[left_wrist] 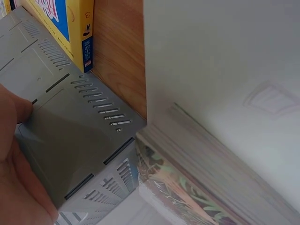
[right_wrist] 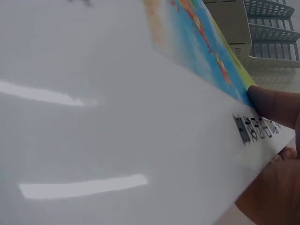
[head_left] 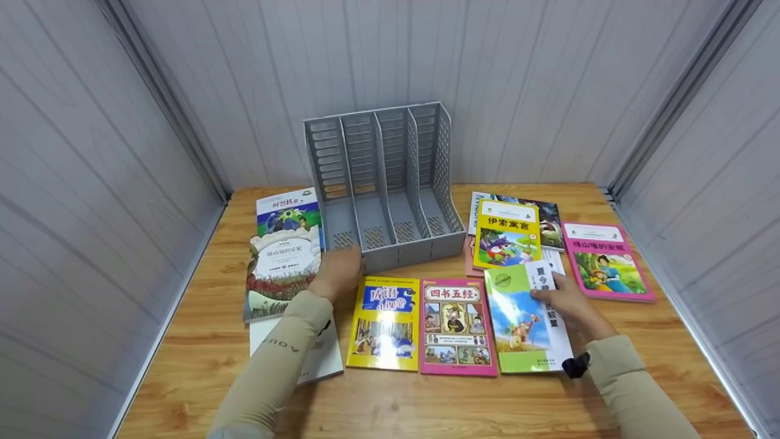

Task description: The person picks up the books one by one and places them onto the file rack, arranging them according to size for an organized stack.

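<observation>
In the head view, a grey file rack with several upright compartments stands at the middle back. My left hand grips the low front wall at its left corner. The left wrist view shows the thumb against the rack's grey front panel. My right hand holds a green, blue and white book by its right edge, thumb on the cover and fingers behind. This book's glossy white part fills most of the right wrist view.
Left of the rack lie overlapping books and a white book. A yellow book and a pink book lie in front. On the right are a yellow book atop others and a pink-edged book. Panelled walls enclose the table.
</observation>
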`<state>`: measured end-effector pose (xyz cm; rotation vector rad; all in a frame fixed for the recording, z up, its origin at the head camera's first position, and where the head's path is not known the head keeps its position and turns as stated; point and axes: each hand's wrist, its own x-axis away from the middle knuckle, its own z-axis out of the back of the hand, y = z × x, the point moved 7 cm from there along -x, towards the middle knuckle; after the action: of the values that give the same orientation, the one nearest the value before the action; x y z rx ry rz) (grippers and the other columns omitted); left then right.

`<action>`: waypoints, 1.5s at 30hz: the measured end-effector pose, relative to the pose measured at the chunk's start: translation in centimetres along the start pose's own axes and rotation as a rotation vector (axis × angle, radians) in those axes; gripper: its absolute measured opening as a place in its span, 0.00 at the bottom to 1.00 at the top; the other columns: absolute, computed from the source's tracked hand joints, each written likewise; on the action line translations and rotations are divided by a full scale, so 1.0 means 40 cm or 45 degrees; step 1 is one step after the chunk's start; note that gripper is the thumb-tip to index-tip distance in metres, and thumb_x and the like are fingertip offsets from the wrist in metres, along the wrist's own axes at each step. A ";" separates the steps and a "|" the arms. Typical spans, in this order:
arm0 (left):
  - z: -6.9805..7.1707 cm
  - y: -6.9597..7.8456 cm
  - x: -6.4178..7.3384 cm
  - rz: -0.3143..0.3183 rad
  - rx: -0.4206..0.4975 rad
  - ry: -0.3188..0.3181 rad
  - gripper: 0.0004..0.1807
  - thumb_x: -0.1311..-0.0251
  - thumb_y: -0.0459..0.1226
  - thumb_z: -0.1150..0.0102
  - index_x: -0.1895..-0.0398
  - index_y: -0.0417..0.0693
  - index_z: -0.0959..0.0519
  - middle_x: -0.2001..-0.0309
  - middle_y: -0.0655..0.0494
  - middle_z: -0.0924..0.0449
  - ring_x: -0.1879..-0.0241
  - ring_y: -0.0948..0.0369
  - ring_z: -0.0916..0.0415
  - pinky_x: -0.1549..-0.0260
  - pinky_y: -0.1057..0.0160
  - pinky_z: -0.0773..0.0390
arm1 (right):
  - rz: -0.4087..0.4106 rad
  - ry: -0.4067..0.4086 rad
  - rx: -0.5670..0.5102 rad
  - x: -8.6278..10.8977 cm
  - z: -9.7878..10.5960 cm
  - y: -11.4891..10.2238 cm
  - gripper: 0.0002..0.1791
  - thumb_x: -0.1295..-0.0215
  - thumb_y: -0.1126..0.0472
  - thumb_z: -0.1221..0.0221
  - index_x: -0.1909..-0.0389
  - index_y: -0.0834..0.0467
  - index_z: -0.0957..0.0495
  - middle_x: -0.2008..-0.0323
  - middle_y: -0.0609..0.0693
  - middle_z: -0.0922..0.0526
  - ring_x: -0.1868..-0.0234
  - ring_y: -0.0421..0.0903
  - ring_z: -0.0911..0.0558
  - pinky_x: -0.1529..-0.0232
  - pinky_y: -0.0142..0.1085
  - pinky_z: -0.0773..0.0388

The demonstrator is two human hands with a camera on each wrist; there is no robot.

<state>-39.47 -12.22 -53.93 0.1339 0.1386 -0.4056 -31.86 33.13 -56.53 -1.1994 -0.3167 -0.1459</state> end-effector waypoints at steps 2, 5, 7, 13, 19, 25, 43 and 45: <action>0.001 0.001 0.002 0.004 -0.004 0.012 0.16 0.17 0.40 0.45 0.53 0.31 0.21 0.65 0.34 0.15 0.64 0.39 0.13 0.62 0.39 0.11 | 0.006 0.014 -0.021 0.004 0.006 -0.015 0.33 0.18 0.64 0.43 0.19 0.70 0.42 0.50 0.54 0.10 0.60 0.43 0.09 0.57 0.39 0.10; 0.000 0.001 0.004 0.015 -0.002 0.010 0.16 0.17 0.39 0.45 0.53 0.31 0.21 0.65 0.34 0.15 0.64 0.39 0.13 0.62 0.39 0.11 | 0.002 0.054 -0.025 0.007 0.015 -0.039 0.35 0.17 0.61 0.42 0.16 0.65 0.43 0.43 0.57 0.12 0.57 0.42 0.08 0.54 0.40 0.09; 0.000 0.000 0.005 0.028 0.005 -0.009 0.16 0.17 0.39 0.46 0.52 0.31 0.21 0.63 0.34 0.14 0.62 0.39 0.12 0.60 0.39 0.11 | 0.017 0.086 -0.011 0.009 0.021 -0.057 0.36 0.17 0.59 0.41 0.16 0.63 0.42 0.40 0.59 0.14 0.56 0.41 0.09 0.53 0.39 0.10; 0.004 0.004 0.004 0.036 0.073 -0.056 0.18 0.16 0.42 0.48 0.49 0.31 0.21 0.58 0.34 0.14 0.56 0.38 0.12 0.53 0.38 0.12 | 0.184 0.147 -0.025 0.015 0.030 -0.124 0.34 0.18 0.62 0.40 0.18 0.66 0.39 0.41 0.58 0.14 0.57 0.37 0.11 0.53 0.35 0.11; 0.016 -0.006 0.006 0.118 0.311 -0.093 0.21 0.15 0.45 0.49 0.42 0.33 0.24 0.51 0.38 0.17 0.50 0.44 0.17 0.49 0.42 0.16 | 0.265 0.143 0.025 0.022 0.013 -0.185 0.32 0.17 0.59 0.40 0.20 0.65 0.37 0.39 0.62 0.15 0.56 0.38 0.11 0.53 0.34 0.11; 0.071 0.003 -0.002 0.097 0.442 0.008 0.23 0.16 0.48 0.47 0.36 0.36 0.27 0.46 0.40 0.20 0.48 0.48 0.20 0.44 0.47 0.17 | 0.379 0.111 0.101 0.028 -0.019 -0.253 0.30 0.18 0.60 0.40 0.22 0.65 0.33 0.40 0.70 0.17 0.56 0.42 0.10 0.55 0.37 0.11; 0.240 0.192 -0.015 -0.174 0.907 -0.075 0.30 0.17 0.52 0.45 0.24 0.42 0.27 0.34 0.41 0.17 0.35 0.48 0.18 0.33 0.48 0.19 | 0.682 -0.071 0.212 0.038 -0.155 -0.406 0.19 0.21 0.64 0.38 0.36 0.68 0.25 0.53 0.66 0.14 0.59 0.49 0.11 0.60 0.37 0.12; 0.250 0.212 -0.012 -0.211 0.940 -0.111 0.31 0.18 0.53 0.44 0.23 0.42 0.28 0.34 0.42 0.17 0.35 0.48 0.18 0.32 0.48 0.19 | 0.712 -0.107 0.206 0.038 -0.172 -0.416 0.18 0.21 0.65 0.38 0.36 0.68 0.25 0.54 0.66 0.14 0.59 0.50 0.11 0.60 0.38 0.12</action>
<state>-35.41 -5.87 -43.17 0.8349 -0.0933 -0.6135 -33.92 20.83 -43.48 -1.0937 -0.0557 0.4094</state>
